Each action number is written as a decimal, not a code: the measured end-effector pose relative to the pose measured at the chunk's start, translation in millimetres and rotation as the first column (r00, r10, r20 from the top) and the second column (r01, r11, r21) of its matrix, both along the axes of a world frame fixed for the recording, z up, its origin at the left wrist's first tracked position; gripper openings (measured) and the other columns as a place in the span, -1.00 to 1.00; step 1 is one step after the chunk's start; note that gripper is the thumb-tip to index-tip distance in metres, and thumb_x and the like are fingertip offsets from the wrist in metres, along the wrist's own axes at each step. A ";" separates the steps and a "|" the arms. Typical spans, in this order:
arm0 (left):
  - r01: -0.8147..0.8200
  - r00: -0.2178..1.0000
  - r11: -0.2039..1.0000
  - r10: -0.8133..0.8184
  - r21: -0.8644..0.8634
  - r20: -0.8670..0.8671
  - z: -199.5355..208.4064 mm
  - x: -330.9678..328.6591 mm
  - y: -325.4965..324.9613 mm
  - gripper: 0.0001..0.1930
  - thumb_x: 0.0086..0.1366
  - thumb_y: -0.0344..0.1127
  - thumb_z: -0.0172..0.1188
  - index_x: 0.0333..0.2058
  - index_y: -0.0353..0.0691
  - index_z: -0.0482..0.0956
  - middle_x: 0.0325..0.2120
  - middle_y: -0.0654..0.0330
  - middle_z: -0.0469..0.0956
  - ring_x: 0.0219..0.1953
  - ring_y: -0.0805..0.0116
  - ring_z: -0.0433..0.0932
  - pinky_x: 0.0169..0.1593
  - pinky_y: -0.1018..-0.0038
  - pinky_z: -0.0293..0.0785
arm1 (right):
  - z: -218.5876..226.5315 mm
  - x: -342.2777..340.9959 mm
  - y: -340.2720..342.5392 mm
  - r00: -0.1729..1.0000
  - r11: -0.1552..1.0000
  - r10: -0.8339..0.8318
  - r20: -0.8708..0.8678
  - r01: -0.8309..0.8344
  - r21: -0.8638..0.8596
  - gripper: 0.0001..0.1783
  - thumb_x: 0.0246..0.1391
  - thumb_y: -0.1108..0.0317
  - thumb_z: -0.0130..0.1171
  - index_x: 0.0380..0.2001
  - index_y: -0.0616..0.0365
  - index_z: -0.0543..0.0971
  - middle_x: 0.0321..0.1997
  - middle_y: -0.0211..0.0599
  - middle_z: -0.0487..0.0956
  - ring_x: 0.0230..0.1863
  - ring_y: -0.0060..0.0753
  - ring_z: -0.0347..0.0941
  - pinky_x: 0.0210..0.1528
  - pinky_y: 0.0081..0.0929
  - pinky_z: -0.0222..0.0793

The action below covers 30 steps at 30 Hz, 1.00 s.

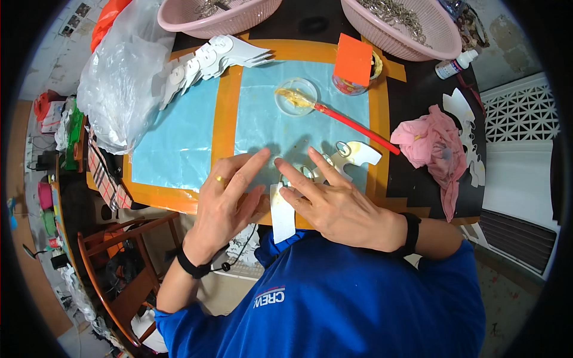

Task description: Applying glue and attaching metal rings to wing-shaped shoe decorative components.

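Near the table's front edge lies a curved white cut-out piece (pixel 284 219) with several metal rings (pixel 342 148) along it, partly hidden beneath my right hand. My right hand (pixel 343 212) spreads over it, fingers apart, its thumb close to or touching the white end; contact is hard to tell. Just left of that piece is my left hand (pixel 224 188), fingers stretched out, with a gold-coloured ring on one finger and nothing held. Beyond both hands, a red-handled brush (pixel 358 128) rests its yellow-smeared bristles on a round clear lid (pixel 305 89).
An orange card (pixel 353 59) leans over a round can (pixel 349 88). Pink baskets (pixel 412 45) of metal rings stand at the back. Stacked white cut-outs (pixel 224 56) and a plastic bag (pixel 128 89) lie left; a pink cloth (pixel 434 149), more cut-outs (pixel 458 113) and a white bottle (pixel 456 64) right.
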<state>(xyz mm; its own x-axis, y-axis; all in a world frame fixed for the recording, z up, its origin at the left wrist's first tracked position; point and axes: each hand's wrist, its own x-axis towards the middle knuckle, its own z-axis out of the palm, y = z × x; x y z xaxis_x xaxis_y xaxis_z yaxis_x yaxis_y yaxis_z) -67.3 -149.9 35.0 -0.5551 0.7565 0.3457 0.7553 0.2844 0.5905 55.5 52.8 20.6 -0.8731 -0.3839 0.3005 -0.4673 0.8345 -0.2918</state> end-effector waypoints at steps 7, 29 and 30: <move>0.325 0.924 0.937 -0.343 -0.129 -0.170 10.7 -36.9 9.0 -0.49 -0.17 -0.51 0.43 -0.11 -0.09 0.77 -0.27 0.28 0.59 -0.25 0.25 0.56 -0.23 0.35 0.57 | 0.4 1.1 1.5 1.000 1.000 0.011 -0.006 -0.011 0.000 -0.62 0.20 0.45 0.11 0.01 0.52 0.61 0.18 0.21 0.50 -0.28 -0.26 0.67 0.60 0.16 -0.01; 0.539 0.730 0.778 -0.622 -0.323 -0.283 3.7 -50.8 17.8 -0.75 -0.01 -0.36 0.34 -0.28 -0.19 0.74 -0.25 0.29 0.55 -0.16 0.27 0.53 -0.16 0.38 0.53 | -1.9 0.3 3.0 0.999 1.000 0.023 0.030 -0.023 -0.013 -0.69 0.24 0.46 0.09 -0.06 0.45 0.63 -0.15 -0.08 0.47 -0.34 -0.24 0.64 0.59 0.26 -0.03; 0.543 0.719 0.761 -0.639 -0.355 -0.273 5.2 -51.1 18.1 -0.71 0.00 -0.36 0.33 -0.23 -0.20 0.75 -0.24 0.27 0.57 -0.15 0.24 0.55 -0.15 0.35 0.54 | -1.5 0.4 2.7 0.999 1.000 0.018 0.041 -0.018 -0.011 -0.67 0.19 0.47 0.12 -0.03 0.41 0.64 -0.16 -0.14 0.47 -0.23 -0.27 0.60 0.59 0.26 0.01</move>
<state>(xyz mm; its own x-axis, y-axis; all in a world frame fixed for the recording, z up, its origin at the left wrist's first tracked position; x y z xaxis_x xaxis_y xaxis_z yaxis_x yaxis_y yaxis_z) -118.4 -131.7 40.2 0.1617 0.9679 0.1923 0.9539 -0.2033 0.2208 55.8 55.4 19.1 -0.8778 -0.3966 0.2686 -0.4696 0.8230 -0.3196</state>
